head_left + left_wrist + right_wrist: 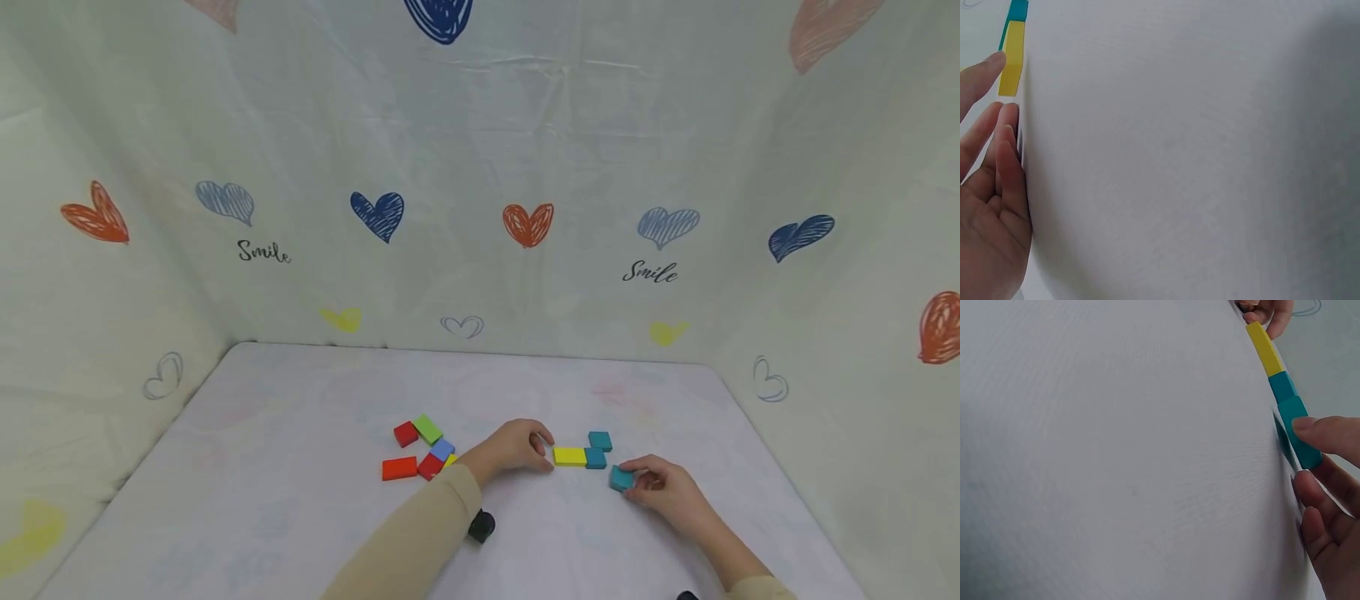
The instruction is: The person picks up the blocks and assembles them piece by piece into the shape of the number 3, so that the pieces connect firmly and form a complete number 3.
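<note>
My right hand (672, 493) pinches a teal square block (621, 477) between thumb and fingers. In the right wrist view the held block (1294, 434) looks slightly raised, with a shadow beneath it. Just to its left, a yellow rectangular block (569, 457) lies end to end with another teal block (596, 458). A third teal block (600, 441) sits at the far side of that one. At the yellow block's left end is my left hand (513, 447), thumb and fingers spread apart around that end, gripping nothing. Whether the thumb touches the yellow block is hard to tell.
Left of my left forearm lies a loose group of blocks, including a green block (428, 429), a red block (406, 433), a blue block (442, 450) and an orange-red block (399, 468). The forearm partly hides a yellow one. White cloth with printed hearts surrounds the table (300, 392).
</note>
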A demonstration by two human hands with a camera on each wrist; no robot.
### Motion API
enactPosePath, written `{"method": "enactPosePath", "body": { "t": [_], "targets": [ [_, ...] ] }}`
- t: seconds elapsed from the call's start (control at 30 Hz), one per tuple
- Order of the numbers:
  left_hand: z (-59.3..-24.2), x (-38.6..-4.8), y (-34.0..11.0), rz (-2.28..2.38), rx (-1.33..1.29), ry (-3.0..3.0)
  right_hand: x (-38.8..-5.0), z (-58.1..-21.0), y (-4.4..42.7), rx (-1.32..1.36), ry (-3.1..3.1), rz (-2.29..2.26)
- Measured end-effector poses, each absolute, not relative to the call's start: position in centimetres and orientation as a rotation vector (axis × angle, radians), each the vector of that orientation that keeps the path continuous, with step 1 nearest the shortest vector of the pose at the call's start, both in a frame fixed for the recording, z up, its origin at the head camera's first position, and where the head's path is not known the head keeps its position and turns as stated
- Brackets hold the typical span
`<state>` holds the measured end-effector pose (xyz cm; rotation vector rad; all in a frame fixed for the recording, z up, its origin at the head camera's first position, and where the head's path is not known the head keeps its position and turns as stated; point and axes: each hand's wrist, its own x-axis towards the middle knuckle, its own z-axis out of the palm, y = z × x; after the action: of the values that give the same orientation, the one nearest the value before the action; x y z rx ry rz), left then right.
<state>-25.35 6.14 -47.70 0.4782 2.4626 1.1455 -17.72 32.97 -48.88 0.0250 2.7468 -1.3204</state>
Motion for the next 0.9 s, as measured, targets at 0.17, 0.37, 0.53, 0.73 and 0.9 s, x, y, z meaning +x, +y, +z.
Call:
{"method": "enactPosePath", "body": {
  "t": [0.17,0.37,0.53,0.73,0.9],
  "targets": [
    [-48.0,-25.4,6.5,1.122,0.453,2.494,-17.7,-49.1,33.0,0.012,2.763,-1.326],
    [-48.1,-25.4,7.0,1.033,0.436,2.577,-18.0,-49.4,32.8,0.019,2.781,-1.301],
    [-48.2,-25.1,7.3,0.923,0.447,2.667,-18.2,-49.5,32.4,0.037,2.797,-1.274],
    [-47.9,-24.6,7.5,0.889,0.444,2.715,-18.3,-49.5,32.0,0.081,2.828,-1.227],
    [-47.6,-24.2,7.5,0.893,0.447,2.722,-18.4,-49.6,31.7,0.107,2.85,-1.2]
  ]
}}
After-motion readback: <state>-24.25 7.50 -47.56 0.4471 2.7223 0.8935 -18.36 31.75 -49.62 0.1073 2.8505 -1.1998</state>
